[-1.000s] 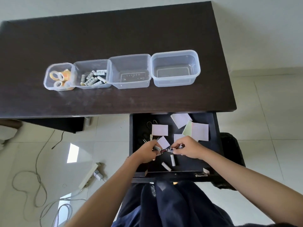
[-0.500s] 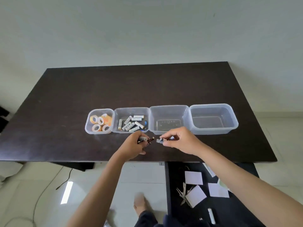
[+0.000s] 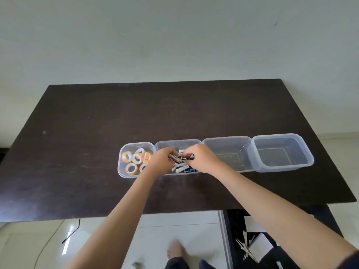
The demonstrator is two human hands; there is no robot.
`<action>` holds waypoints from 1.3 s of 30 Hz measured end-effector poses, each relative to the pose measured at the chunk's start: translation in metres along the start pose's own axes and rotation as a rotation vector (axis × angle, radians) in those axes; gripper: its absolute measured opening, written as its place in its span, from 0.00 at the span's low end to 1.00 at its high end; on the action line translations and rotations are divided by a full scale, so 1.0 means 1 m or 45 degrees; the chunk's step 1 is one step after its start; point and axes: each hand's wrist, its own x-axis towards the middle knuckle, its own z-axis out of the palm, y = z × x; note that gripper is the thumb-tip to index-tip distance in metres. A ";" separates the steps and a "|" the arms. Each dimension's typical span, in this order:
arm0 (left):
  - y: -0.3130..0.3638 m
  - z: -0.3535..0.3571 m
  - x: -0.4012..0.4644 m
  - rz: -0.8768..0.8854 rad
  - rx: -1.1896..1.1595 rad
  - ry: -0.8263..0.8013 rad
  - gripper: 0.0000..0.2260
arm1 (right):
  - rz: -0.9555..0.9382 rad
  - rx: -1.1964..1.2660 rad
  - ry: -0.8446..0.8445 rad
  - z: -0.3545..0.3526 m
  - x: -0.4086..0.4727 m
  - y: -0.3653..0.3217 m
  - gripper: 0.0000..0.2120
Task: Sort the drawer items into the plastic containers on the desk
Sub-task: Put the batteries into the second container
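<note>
Both hands over the 2nd container (image 3: 177, 144) from the left, in a row of 4 clear plastic tubs on the dark table (image 3: 97, 123). Left hand (image 3: 162, 162) with fingers curled, grip closed around a dark battery (image 3: 173, 157) held just above the pile. Right hand (image 3: 200, 158) likewise pinching another dark battery (image 3: 187, 157), tips of the 2 nearly meeting over the tub. Below them, loose batteries (image 3: 181, 168) lying in a heap on the tub floor (white-labelled mostly, 1 blue). Leftmost tub (image 3: 124, 174) holding rolls of tape (image 3: 134, 162), clear and yellowish. 3rd tub (image 3: 227, 140) and 4th tub (image 3: 281, 136) to the right, touching side by side, nothing visible inside. Down at lower right, open drawer (image 3: 229, 239) below the table edge, with scissors (image 3: 246, 247) and white paper notes (image 3: 262, 243) inside. Pale tiled floor (image 3: 174, 226) beneath, a thin cable (image 3: 71, 232) trailing at left.
</note>
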 end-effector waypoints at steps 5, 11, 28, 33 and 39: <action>-0.012 0.012 0.001 0.072 -0.059 0.030 0.22 | 0.043 0.192 0.140 -0.003 -0.011 0.008 0.14; -0.007 0.035 -0.026 0.199 -0.193 0.342 0.16 | -0.022 0.306 0.260 -0.014 -0.052 0.026 0.11; 0.084 0.275 -0.148 0.239 -0.239 0.031 0.12 | 0.259 0.336 -0.091 0.027 -0.258 0.226 0.08; 0.092 0.347 -0.170 0.015 -0.129 -0.223 0.14 | 0.382 0.257 -0.298 0.062 -0.305 0.285 0.07; 0.100 0.403 -0.179 0.016 0.174 -0.539 0.15 | 0.296 0.089 -0.460 0.094 -0.317 0.310 0.16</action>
